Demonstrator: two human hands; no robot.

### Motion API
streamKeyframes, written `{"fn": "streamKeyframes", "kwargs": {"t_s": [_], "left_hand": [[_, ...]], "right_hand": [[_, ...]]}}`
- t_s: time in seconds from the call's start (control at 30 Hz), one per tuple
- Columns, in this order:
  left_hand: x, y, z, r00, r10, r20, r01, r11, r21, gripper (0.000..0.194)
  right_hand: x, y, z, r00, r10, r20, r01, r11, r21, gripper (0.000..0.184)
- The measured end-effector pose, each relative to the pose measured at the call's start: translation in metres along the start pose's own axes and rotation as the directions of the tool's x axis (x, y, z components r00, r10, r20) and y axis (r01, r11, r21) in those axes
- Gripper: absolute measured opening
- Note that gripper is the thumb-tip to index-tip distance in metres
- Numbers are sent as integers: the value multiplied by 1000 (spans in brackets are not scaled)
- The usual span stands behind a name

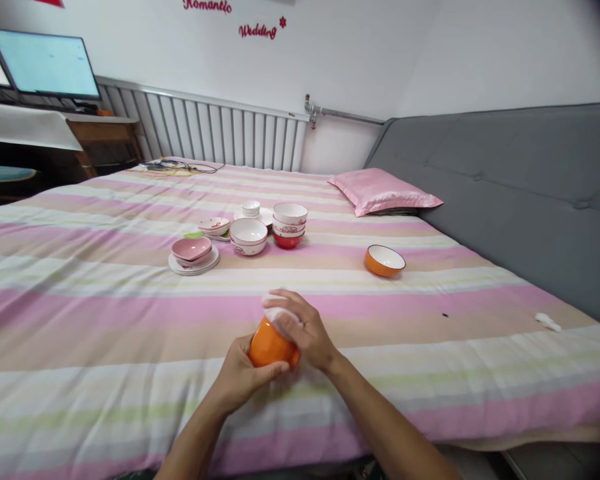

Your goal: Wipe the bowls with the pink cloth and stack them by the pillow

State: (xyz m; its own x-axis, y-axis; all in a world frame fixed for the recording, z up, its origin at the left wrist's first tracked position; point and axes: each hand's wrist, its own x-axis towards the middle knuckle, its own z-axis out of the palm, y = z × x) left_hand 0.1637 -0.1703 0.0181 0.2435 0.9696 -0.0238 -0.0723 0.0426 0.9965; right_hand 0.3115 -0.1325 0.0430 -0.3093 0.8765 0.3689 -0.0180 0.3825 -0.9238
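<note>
Left hand (240, 377) grips an orange bowl (269, 347); right hand (303, 330) presses a white cloth (276, 310) on it; second orange bowl (385, 260) at two o'clock, crockery cluster (247, 233) at twelve.

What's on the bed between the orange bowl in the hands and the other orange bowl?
Nothing: the head view shows only bare striped sheet between the held orange bowl and the second orange bowl.

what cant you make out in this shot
- Head view: the inside of the orange bowl is hidden; it is turned away and the right hand and left hand cover it.
- White wad under the right hand's fingers: mostly covered, so cloth or tissue cannot be told.
- Small white thing on the bed: too small to identify.
- Screen: text too blurred to read.
</note>
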Motion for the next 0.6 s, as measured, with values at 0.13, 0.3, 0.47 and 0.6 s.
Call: {"fn": "streamKeyframes", "kwargs": {"t_s": [0.13,0.3,0.47,0.6], "left_hand": [[8,13,-3,985,169,20,-170,982,87,34],[16,12,-8,990,99,103,-107,991,78,44],[27,-14,-2,994,31,100,-36,998,52,42],[35,-27,10,990,7,144,-7,1000,2,26]], "right_hand": [[-8,-21,11,959,-202,200,271,860,-433,32],[4,-5,-2,995,-87,-39,74,962,-262,23],[19,27,-32,936,193,-293,-136,969,206,23],[22,43,-43,873,334,-355,-198,909,367,37]]}}
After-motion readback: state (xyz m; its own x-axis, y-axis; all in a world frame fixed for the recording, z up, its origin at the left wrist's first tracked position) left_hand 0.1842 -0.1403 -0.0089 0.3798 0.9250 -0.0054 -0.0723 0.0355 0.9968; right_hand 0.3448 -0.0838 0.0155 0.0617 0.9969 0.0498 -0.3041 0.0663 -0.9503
